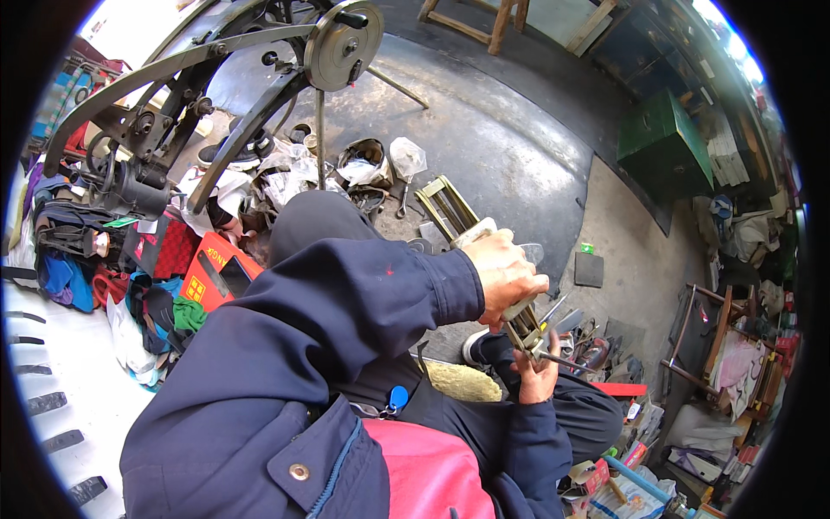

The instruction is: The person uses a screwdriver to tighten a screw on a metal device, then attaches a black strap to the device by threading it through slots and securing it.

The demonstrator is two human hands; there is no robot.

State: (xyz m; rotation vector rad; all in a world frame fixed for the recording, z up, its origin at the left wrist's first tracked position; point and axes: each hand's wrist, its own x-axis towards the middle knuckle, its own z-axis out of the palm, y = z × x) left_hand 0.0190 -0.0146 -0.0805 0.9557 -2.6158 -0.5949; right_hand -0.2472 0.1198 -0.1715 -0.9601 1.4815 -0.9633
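A long, narrow brass-coloured metal frame (pixel 444 206) with parallel rails slants across in front of my knees. My left hand (pixel 504 275) is closed round its middle, where a whitish block shows beside the knuckles. At the near right end, my right hand (pixel 538 377) grips the same frame from below, fingers partly hidden behind it. A thin dark rod (pixel 566 362) sticks out to the right there. A thin pointed metal piece (pixel 554 309) shows just beyond my left hand; what it belongs to is hidden.
A hand-cranked metal machine with a round wheel (pixel 344 45) stands at far left. Bags and an open sack (pixel 363 163) lie on the floor beside it. A green cabinet (pixel 664 145) is at far right. Loose tools (pixel 596 350) and a folding stool (pixel 705 342) are on the right.
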